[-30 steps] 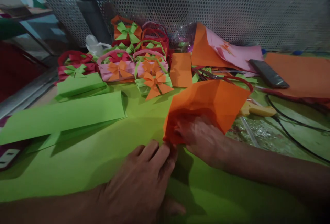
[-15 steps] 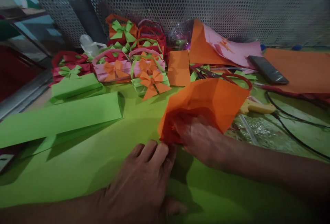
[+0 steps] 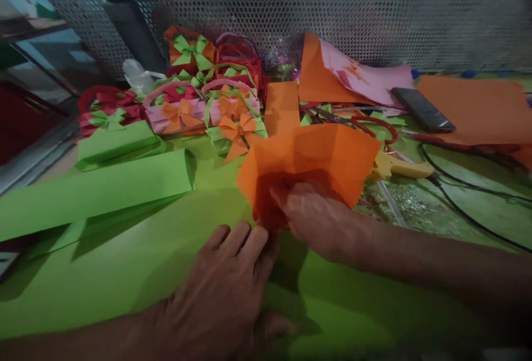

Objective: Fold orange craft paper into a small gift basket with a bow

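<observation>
A folded sheet of orange paper (image 3: 316, 150) stands opened up in front of me, its fold hollow and shaded. My right hand (image 3: 311, 217) reaches into that hollow with fingers bent together against the paper; the fingertips are partly in shadow. At the near lower edge of the sheet, my left hand (image 3: 233, 278) lies knuckles up, fingers curled and touching the paper, thumb tucked below. Its fingertips are hidden. Both hands rest over the green tabletop (image 3: 166, 272).
Left lie folded green papers (image 3: 95, 189). Behind stand several small paper bags with bows (image 3: 178, 111). To the right are scissors (image 3: 386, 128), a yellow glue gun (image 3: 403, 168) with a black cable, a dark phone-like block (image 3: 421, 108) and orange sheets (image 3: 474, 106). A perforated metal panel (image 3: 332, 6) closes the back.
The orange paper has opened wider and shifted slightly left, with its upper flap leaning back. My right hand has moved a little inside the fold; my left hand has barely moved.
</observation>
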### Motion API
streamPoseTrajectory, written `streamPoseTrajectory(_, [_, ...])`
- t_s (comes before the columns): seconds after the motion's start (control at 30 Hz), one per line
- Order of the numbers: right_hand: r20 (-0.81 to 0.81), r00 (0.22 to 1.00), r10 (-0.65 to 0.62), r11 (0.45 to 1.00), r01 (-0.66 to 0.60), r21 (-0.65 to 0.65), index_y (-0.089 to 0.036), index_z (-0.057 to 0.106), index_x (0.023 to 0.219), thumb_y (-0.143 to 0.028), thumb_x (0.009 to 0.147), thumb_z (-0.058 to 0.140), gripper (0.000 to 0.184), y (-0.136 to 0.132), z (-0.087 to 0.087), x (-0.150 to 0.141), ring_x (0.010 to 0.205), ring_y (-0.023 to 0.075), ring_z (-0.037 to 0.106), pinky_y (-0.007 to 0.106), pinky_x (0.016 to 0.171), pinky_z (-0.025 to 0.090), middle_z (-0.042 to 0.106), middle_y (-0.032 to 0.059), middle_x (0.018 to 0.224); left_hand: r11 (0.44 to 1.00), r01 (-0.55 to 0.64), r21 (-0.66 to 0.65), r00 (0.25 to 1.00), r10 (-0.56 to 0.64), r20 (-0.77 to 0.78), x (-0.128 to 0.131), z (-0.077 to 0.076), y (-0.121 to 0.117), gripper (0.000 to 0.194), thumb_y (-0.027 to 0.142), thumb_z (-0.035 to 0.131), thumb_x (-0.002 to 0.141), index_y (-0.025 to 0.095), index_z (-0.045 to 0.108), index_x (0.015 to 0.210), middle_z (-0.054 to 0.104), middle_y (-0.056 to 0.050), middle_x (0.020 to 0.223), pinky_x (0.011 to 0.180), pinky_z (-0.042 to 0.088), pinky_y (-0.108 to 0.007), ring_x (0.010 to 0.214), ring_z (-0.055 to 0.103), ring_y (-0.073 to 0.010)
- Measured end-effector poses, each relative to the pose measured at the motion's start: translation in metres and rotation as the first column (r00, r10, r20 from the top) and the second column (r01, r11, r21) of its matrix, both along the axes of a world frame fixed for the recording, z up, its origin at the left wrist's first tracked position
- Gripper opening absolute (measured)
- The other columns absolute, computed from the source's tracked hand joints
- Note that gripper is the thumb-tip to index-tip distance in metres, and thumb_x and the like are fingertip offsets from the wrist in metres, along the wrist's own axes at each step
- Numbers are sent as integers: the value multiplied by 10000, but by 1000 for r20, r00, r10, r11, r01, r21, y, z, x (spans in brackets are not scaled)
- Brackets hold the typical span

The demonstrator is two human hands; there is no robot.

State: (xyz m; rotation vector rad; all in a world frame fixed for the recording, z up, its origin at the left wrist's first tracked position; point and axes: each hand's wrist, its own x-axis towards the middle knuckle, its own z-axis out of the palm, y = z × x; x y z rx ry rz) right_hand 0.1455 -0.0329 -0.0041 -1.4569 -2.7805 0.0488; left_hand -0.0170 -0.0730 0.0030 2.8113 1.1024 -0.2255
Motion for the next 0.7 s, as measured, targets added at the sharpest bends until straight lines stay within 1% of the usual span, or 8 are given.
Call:
streamPoseTrajectory(0.1, [22,999,27,999,-26,-45,-122,578,905,-50,665,574,250,0,8,0,708,204,580,275,558,412,620,75,785,999,33,40,999,-33,11,0,0,0,730,726,429,691,136,598,1087,534,-127,1106,753,417,-440,900,461,-278])
streamPoseTrajectory(0.17, [13,997,78,997,-78,-28,-114,566,937,-30,645,564,304,-1,17,3,752,218,580,291,598,431,621,82,826,997,59,57,998,-60,23,-1,-2,0,753,735,378,711,121,592,1093,521,-142,1153,756,414,-439,912,463,-283])
streamPoseTrajectory(0.27, [-104,984,144,987,-136,81,-118,536,1008,4,657,488,375,-10,35,15,808,202,576,290,659,442,620,78,918,995,86,59,991,-91,93,-3,-5,-1,772,725,323,744,92,574,1107,535,-156,1140,756,415,-442,908,471,-287])
streamPoseTrajectory(0.33, [-162,977,136,981,-110,160,-138,537,1015,25,704,417,371,-21,45,29,812,176,580,279,690,441,626,65,956,995,90,47,985,-96,143,-4,-7,-2,741,702,356,753,87,564,1110,537,-155,1140,763,418,-437,917,477,-287])
streamPoseTrajectory(0.4, [-188,975,120,958,-64,280,-165,546,1010,-3,774,408,317,-34,51,46,793,157,584,264,692,437,641,42,932,997,70,37,982,-75,175,-5,-8,-2,729,690,410,739,86,553,1121,536,-153,1148,778,421,-429,936,483,-289])
streamPoseTrajectory(0.5, [-180,980,81,930,-9,368,-179,550,1034,-48,831,417,276,-56,44,69,825,143,577,241,714,431,647,28,915,999,23,31,977,-29,211,-6,-8,-2,730,699,447,711,106,548,1125,552,-138,1130,776,428,-420,937,496,-284])
streamPoseTrajectory(0.57, [-154,977,144,933,-82,350,-135,549,1042,-39,838,384,279,-66,32,80,852,157,574,268,754,432,645,54,918,999,10,36,977,-17,215,-6,-8,-2,705,687,471,707,120,552,1117,563,-127,1114,767,431,-420,931,501,-282])
streamPoseTrajectory(0.7, [-32,984,176,884,-144,445,-99,577,954,-62,845,432,185,-70,10,87,744,171,571,295,651,442,638,66,814,997,37,71,983,-49,179,-5,-10,-2,666,672,474,719,131,573,1095,568,-120,1112,768,424,-434,936,496,-285])
